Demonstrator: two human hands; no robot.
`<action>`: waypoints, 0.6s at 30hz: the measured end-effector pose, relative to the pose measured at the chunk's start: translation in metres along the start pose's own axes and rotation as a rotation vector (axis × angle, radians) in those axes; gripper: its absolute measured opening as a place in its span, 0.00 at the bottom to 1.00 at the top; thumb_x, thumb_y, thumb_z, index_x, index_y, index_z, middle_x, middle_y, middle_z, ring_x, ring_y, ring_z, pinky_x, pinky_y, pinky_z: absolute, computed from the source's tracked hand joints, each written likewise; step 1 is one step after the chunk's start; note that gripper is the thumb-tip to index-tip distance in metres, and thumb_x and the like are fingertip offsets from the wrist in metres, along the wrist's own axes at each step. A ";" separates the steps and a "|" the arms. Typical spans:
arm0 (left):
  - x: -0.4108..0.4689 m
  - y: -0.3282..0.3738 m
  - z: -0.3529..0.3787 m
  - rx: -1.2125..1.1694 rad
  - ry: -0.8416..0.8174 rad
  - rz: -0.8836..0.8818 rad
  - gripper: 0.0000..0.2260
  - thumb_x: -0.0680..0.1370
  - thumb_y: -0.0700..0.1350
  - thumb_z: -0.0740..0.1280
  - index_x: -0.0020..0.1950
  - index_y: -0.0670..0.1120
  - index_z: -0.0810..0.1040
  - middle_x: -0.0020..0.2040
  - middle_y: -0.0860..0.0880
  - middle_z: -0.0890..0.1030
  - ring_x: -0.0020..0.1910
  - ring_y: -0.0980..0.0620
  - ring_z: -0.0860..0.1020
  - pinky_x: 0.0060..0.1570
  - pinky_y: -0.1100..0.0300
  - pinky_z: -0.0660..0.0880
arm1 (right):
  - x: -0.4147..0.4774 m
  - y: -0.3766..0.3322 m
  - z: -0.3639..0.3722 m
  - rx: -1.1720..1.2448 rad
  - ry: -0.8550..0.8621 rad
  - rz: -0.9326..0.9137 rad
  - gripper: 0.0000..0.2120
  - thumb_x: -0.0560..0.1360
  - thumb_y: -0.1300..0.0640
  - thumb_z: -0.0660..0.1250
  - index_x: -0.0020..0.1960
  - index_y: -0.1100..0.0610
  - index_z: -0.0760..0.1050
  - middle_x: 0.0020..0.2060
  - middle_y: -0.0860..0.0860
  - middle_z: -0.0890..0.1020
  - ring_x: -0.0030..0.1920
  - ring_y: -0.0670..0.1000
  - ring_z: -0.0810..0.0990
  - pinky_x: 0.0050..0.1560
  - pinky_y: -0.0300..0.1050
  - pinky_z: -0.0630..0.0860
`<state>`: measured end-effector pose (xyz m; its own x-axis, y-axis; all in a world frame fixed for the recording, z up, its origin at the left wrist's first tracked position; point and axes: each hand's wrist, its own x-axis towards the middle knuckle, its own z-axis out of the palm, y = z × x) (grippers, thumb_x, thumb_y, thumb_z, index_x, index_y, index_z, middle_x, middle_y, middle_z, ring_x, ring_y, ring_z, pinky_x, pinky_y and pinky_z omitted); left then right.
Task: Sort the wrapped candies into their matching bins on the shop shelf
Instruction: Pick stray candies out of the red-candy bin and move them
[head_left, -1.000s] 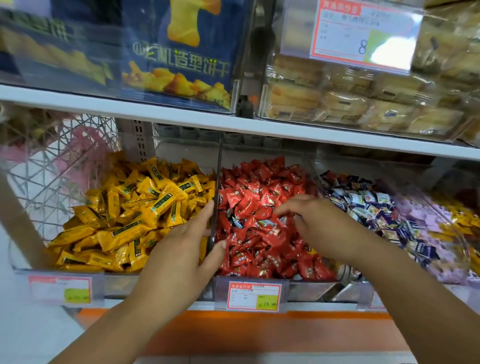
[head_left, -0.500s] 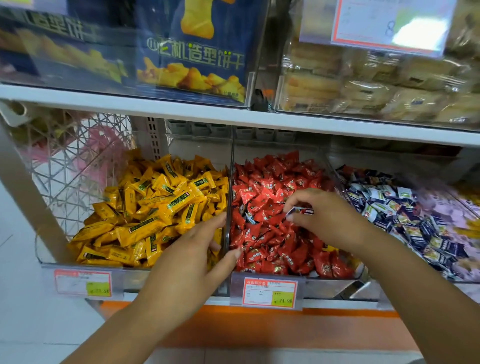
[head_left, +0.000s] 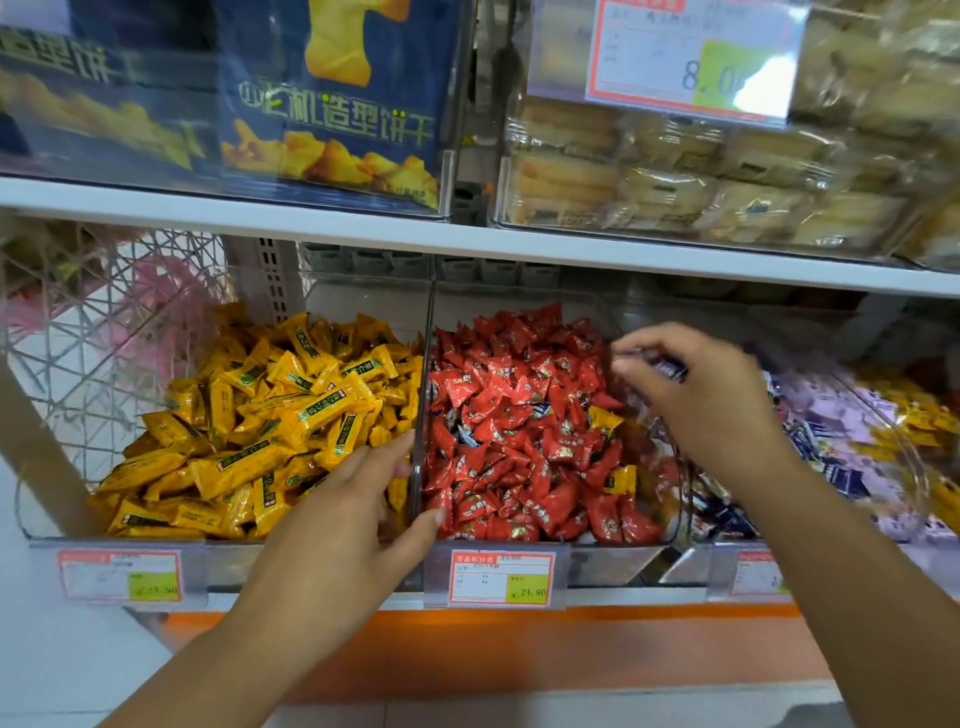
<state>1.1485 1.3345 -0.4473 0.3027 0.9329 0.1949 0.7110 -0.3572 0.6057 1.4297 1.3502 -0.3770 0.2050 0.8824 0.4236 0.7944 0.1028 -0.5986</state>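
Candy fills the clear bins along the lower shelf. The left bin holds long yellow-wrapped bars with green printing. The middle bin holds red-wrapped candies, with a few strays among them: two yellow pieces and some blue-and-white ones. The next bin to the right holds blue-and-white candies, blurred here, and beyond it is pale purple and yellow candy.

The right hand hovers over the wall between the red bin and the blue-and-white bin, its fingers curled and pinching one blue-and-white wrapped candy. The left hand rests at the clear divider between the yellow and red bins. Its fingers are stretched out on the yellow side, its thumb is on the red side, and it holds no candy.

The price tag under the red bin reads ¥24.90. The tag under the yellow bin is too faint to read for certain.

On the upper shelf, a dark blue box shows yellow biscuits and the characters 机造型饼干. Beside it is a clear case of wrapped pastries, with a tag that begins 8.0. A white wire basket stands left of the yellow bin.
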 end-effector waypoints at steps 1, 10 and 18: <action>0.000 0.000 0.000 0.001 0.000 0.000 0.30 0.73 0.59 0.66 0.75 0.63 0.60 0.45 0.64 0.70 0.41 0.59 0.75 0.36 0.61 0.74 | 0.004 0.005 -0.009 -0.046 0.067 0.034 0.04 0.76 0.53 0.69 0.50 0.46 0.79 0.45 0.43 0.82 0.43 0.43 0.78 0.40 0.33 0.70; 0.000 0.001 0.000 0.007 0.002 0.014 0.30 0.75 0.59 0.65 0.75 0.64 0.57 0.49 0.66 0.69 0.47 0.64 0.73 0.40 0.62 0.76 | -0.002 -0.016 -0.010 -0.372 -0.265 -0.149 0.14 0.78 0.55 0.66 0.64 0.47 0.77 0.58 0.45 0.78 0.58 0.48 0.73 0.58 0.39 0.66; 0.000 -0.003 0.001 0.044 0.014 0.050 0.31 0.72 0.64 0.60 0.75 0.65 0.57 0.48 0.66 0.69 0.48 0.67 0.72 0.35 0.63 0.73 | 0.024 0.015 0.020 -0.709 -0.612 -0.230 0.25 0.74 0.60 0.69 0.65 0.37 0.73 0.61 0.38 0.75 0.67 0.46 0.61 0.64 0.47 0.55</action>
<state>1.1468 1.3353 -0.4506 0.3299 0.9144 0.2348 0.7227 -0.4046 0.5603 1.4351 1.3825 -0.3899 -0.1729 0.9825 -0.0692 0.9798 0.1788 0.0899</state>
